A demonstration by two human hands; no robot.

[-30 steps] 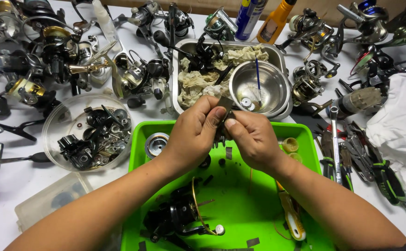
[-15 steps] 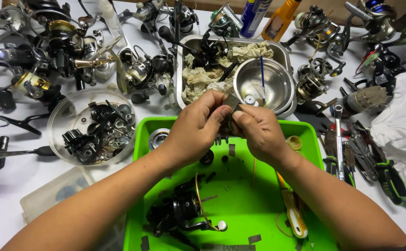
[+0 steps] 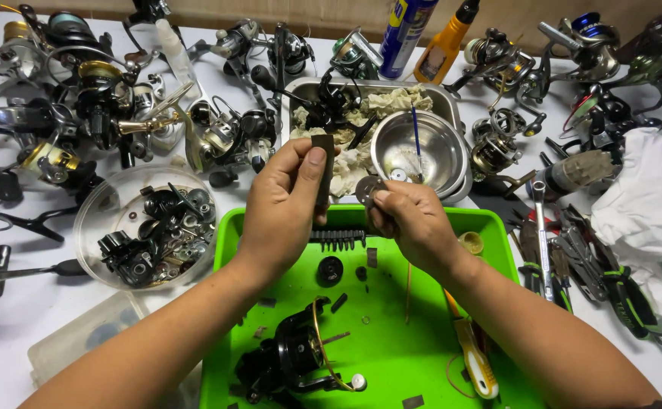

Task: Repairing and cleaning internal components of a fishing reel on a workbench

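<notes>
My left hand [image 3: 285, 201] pinches a dark flat rectangular piece [image 3: 323, 163] upright between thumb and fingers. My right hand [image 3: 414, 223] holds a small round grey disc [image 3: 366, 188] at its fingertips. Both hands hover apart over the far edge of a bright green tray [image 3: 497, 235]. In the tray lie a black fishing reel body [image 3: 289, 356], a black round part [image 3: 331, 270], a row of dark toothed pieces [image 3: 337, 238] and a yellow-handled tool [image 3: 473, 363].
Behind the tray a metal pan [image 3: 294, 92] holds rags and a steel bowl [image 3: 415, 155]. A clear round dish [image 3: 92, 208] of black parts sits left. Several fishing reels crowd the far table. Pliers and tools [image 3: 565, 257] lie right, beside a white cloth [image 3: 649, 204]. Spray can and orange bottle stand behind.
My hands were joined on one part; now they have drawn apart, the left lifting away the dark flat piece and the right keeping the disc.
</notes>
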